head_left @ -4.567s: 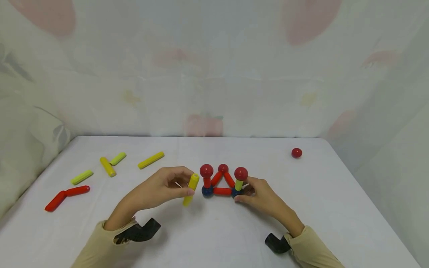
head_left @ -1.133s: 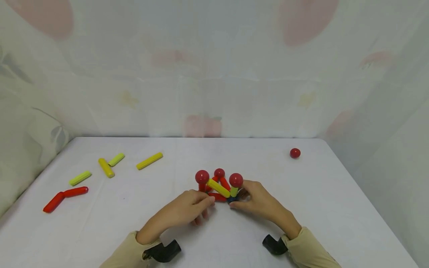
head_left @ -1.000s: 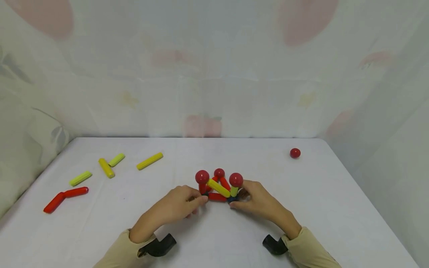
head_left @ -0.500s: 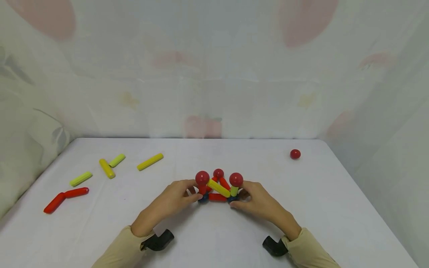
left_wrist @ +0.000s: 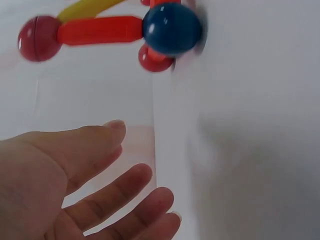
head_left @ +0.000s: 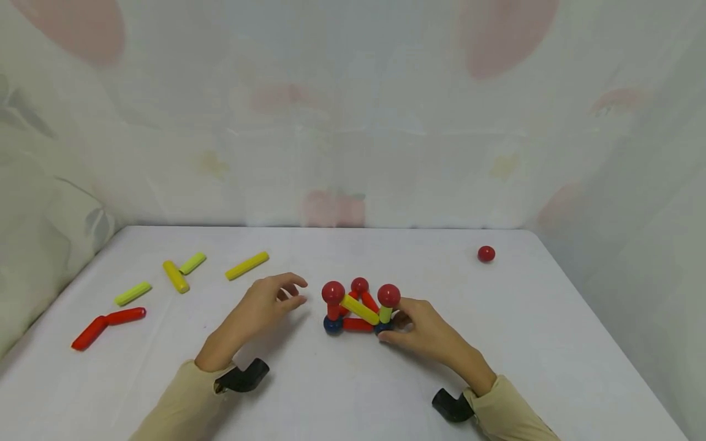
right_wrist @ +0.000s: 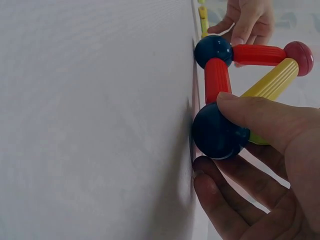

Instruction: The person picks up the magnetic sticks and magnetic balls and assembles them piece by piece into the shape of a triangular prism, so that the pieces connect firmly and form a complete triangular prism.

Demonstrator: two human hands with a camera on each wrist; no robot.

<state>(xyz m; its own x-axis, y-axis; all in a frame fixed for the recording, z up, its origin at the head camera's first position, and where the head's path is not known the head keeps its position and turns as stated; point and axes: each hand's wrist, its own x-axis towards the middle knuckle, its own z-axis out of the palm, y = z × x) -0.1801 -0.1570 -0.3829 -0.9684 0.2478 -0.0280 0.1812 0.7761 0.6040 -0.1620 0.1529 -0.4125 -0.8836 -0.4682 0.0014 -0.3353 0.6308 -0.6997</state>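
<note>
A ball-and-stick structure stands mid-table, built on a triangle of red sticks. At its front left, a dark blue ball (head_left: 333, 325) carries an upright red stick (left_wrist: 102, 30) with a red ball (head_left: 333, 293) on top. From that red ball a yellow stick (head_left: 360, 309) slants down toward the front-right dark blue ball (right_wrist: 218, 131). A yellow-green stick (head_left: 385, 315) with another red ball (head_left: 388, 295) rises there. My right hand (head_left: 432, 337) pinches the front-right blue ball between thumb and fingers. My left hand (head_left: 261, 309) is left of the structure, fingers loosely spread, holding nothing.
Two joined red sticks (head_left: 108, 326) lie at the left. Near them are yellow-green sticks (head_left: 133, 294) and yellow sticks (head_left: 247, 266). A loose red ball (head_left: 486, 254) sits far right on the white table (head_left: 496, 318). Patterned cloth hangs behind.
The yellow stick went from my left hand into the structure, as a diagonal. My left hand then touched the front-left blue ball, let go and drew back left. My right hand stays in place.
</note>
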